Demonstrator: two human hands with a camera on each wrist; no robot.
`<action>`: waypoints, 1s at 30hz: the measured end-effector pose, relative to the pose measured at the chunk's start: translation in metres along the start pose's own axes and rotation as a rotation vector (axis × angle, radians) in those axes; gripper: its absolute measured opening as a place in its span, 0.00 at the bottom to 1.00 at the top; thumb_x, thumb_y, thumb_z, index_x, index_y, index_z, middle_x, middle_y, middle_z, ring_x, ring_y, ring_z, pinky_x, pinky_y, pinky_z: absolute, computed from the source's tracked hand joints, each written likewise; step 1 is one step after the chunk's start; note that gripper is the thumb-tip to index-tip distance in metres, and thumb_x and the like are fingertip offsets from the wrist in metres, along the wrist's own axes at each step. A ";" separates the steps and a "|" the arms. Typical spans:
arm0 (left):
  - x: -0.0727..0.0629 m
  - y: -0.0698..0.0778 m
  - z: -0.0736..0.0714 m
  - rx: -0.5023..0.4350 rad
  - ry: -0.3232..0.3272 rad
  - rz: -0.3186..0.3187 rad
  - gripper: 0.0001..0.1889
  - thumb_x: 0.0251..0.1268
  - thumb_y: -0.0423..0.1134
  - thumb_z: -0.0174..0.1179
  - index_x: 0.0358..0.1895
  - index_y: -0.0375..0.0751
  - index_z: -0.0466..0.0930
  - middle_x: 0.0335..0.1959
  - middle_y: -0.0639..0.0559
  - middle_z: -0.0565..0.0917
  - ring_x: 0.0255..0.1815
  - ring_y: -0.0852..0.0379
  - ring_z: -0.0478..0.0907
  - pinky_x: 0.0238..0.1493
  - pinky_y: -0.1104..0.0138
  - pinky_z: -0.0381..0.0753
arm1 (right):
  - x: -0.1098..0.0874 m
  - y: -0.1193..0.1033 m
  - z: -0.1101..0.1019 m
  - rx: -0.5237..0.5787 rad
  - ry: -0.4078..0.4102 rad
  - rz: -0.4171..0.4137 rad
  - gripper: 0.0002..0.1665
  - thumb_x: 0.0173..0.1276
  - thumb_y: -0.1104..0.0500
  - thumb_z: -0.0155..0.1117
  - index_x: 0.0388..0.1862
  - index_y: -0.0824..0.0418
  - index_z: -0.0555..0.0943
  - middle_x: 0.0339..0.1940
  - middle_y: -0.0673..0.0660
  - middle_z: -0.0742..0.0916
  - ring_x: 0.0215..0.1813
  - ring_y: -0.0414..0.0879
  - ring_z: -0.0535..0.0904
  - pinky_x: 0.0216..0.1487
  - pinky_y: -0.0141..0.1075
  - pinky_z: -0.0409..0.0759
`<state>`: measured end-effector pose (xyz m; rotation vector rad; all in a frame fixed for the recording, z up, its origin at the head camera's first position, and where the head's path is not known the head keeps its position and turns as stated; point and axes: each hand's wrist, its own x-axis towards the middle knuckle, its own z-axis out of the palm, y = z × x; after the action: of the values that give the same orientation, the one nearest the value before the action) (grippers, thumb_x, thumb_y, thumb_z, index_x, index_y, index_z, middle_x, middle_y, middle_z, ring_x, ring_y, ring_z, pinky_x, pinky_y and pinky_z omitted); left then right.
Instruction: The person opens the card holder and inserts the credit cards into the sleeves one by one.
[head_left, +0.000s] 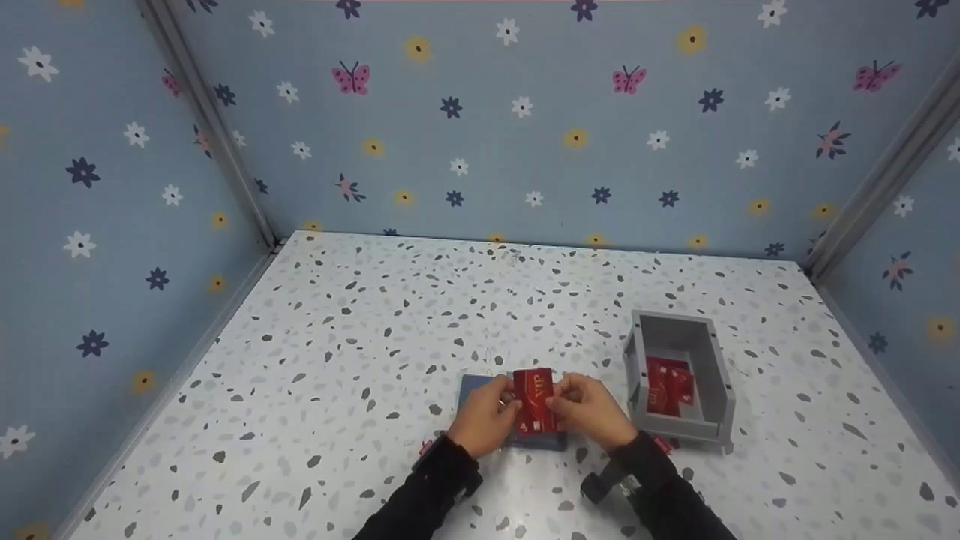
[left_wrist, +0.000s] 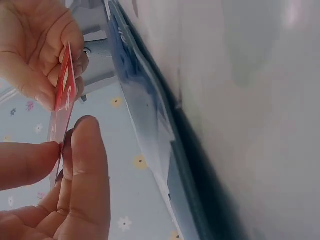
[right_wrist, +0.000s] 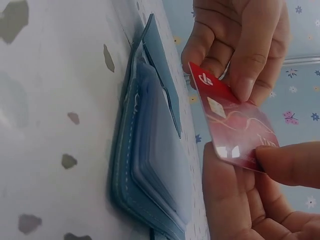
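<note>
A red bank card [head_left: 533,401] with a chip and gold lettering is held upright between both hands. My left hand [head_left: 484,415] pinches its left edge between thumb and fingers, and my right hand [head_left: 592,411] pinches the right edge. In the right wrist view the card [right_wrist: 225,112] tilts, its printed face showing. Just below lies a blue card holder [head_left: 472,384], spread open on the table and partly hidden by the hands. Its clear plastic sleeves [right_wrist: 160,145] show in the right wrist view.
A grey bin [head_left: 720,360] stands to the right with several red cards [head_left: 667,386] inside. Small red pieces peek out beside the left wrist [head_left: 426,447] and the right wrist [head_left: 664,444]. Flowered panels [head_left: 480,127] wall in the speckled table [head_left: 405,300].
</note>
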<state>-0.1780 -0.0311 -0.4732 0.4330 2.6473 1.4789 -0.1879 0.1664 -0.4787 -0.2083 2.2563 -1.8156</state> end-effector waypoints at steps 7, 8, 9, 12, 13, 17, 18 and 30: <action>0.000 0.000 -0.003 -0.061 0.000 0.013 0.07 0.66 0.29 0.55 0.45 0.36 0.77 0.35 0.46 0.83 0.30 0.61 0.76 0.32 0.71 0.79 | 0.001 0.001 0.002 -0.009 -0.018 -0.043 0.09 0.64 0.67 0.62 0.36 0.72 0.73 0.29 0.53 0.81 0.30 0.42 0.82 0.34 0.39 0.87; 0.000 0.001 -0.004 -0.068 0.002 0.017 0.07 0.67 0.29 0.54 0.46 0.36 0.77 0.35 0.46 0.83 0.30 0.61 0.76 0.32 0.71 0.79 | 0.001 0.001 0.002 -0.024 -0.020 -0.056 0.09 0.64 0.67 0.62 0.37 0.72 0.73 0.30 0.54 0.82 0.30 0.43 0.82 0.35 0.39 0.88; -0.001 0.001 -0.006 -0.066 0.008 0.026 0.08 0.67 0.29 0.54 0.46 0.36 0.77 0.35 0.46 0.83 0.31 0.61 0.76 0.32 0.71 0.79 | 0.000 0.001 0.002 -0.037 -0.023 -0.069 0.10 0.64 0.66 0.63 0.38 0.73 0.74 0.32 0.56 0.82 0.31 0.44 0.83 0.36 0.40 0.88; -0.001 0.002 -0.011 -0.060 0.034 0.052 0.09 0.68 0.29 0.54 0.48 0.34 0.78 0.36 0.45 0.83 0.33 0.60 0.77 0.34 0.71 0.80 | 0.000 -0.002 0.001 -0.115 -0.026 -0.126 0.11 0.64 0.65 0.64 0.41 0.72 0.76 0.37 0.61 0.84 0.34 0.47 0.84 0.38 0.38 0.87; -0.001 0.002 -0.013 -0.058 0.045 0.055 0.10 0.68 0.29 0.54 0.49 0.33 0.78 0.36 0.45 0.83 0.33 0.59 0.77 0.34 0.71 0.80 | 0.000 -0.003 0.001 -0.148 -0.021 -0.148 0.12 0.64 0.64 0.64 0.42 0.72 0.76 0.38 0.62 0.84 0.35 0.48 0.85 0.38 0.37 0.87; -0.002 0.002 -0.021 -0.042 0.085 0.040 0.12 0.68 0.29 0.54 0.52 0.31 0.77 0.36 0.45 0.83 0.34 0.58 0.78 0.35 0.71 0.80 | -0.001 -0.010 -0.003 -0.310 0.026 -0.221 0.13 0.64 0.60 0.66 0.44 0.68 0.79 0.42 0.63 0.86 0.42 0.52 0.85 0.42 0.36 0.85; -0.002 0.002 -0.023 -0.043 0.092 0.035 0.13 0.68 0.29 0.54 0.53 0.30 0.77 0.36 0.45 0.83 0.34 0.58 0.78 0.34 0.71 0.81 | -0.001 -0.011 -0.004 -0.347 0.039 -0.236 0.14 0.65 0.60 0.66 0.45 0.67 0.79 0.43 0.63 0.86 0.44 0.53 0.84 0.43 0.37 0.85; -0.004 -0.010 -0.039 0.016 0.134 -0.005 0.26 0.65 0.26 0.54 0.68 0.33 0.65 0.35 0.45 0.82 0.32 0.59 0.77 0.38 0.65 0.80 | -0.007 -0.015 -0.005 -0.881 -0.034 -0.206 0.37 0.62 0.51 0.70 0.66 0.64 0.73 0.69 0.64 0.76 0.70 0.60 0.72 0.68 0.55 0.72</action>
<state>-0.1846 -0.0691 -0.4609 0.3398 2.7607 1.5384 -0.1830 0.1697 -0.4627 -0.6225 2.9309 -0.7421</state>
